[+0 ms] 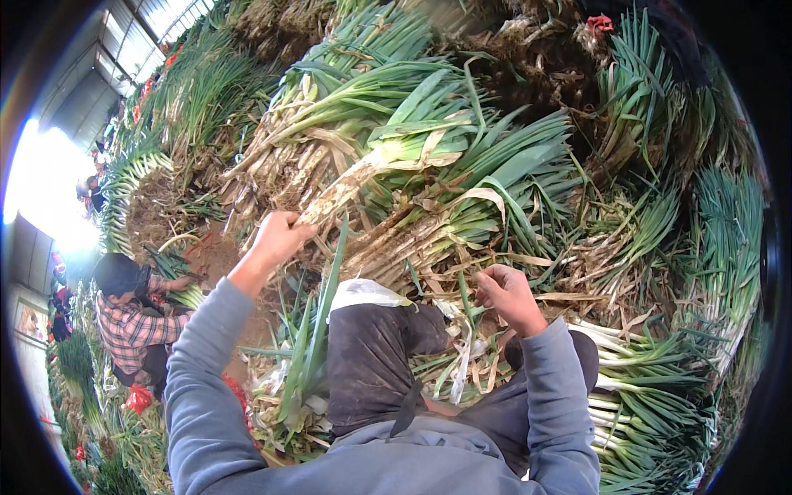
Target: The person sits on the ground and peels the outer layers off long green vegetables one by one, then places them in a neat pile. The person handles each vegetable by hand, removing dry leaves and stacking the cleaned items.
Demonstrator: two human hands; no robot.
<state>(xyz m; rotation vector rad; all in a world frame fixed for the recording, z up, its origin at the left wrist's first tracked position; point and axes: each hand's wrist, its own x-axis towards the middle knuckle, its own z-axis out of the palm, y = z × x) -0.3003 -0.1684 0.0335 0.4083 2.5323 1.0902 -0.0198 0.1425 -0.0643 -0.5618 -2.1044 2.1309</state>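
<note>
My left hand (279,238) grips the root end of a large green onion (346,185), whose stalk is wrapped in brown, dry outer skin and whose leaves point up and to the right. Below that stalk lies a heap of unpeeled green onions (402,244) with soil on them. My right hand (504,294) is raised over my right knee, thumb and forefinger close together, beside a narrow green leaf (465,297); whether it pinches anything is unclear. A white cloth or plastic piece (368,294) covers my left knee. Peeled skins and leaf scraps (458,346) lie between my legs.
Cleaned green onions with white stalks (609,396) are piled at my right. On the left a co-worker in a plaid shirt (139,322) crouches, handling green onions. A red plastic bag (139,399) lies near that person. More bundles (198,99) stand farther off.
</note>
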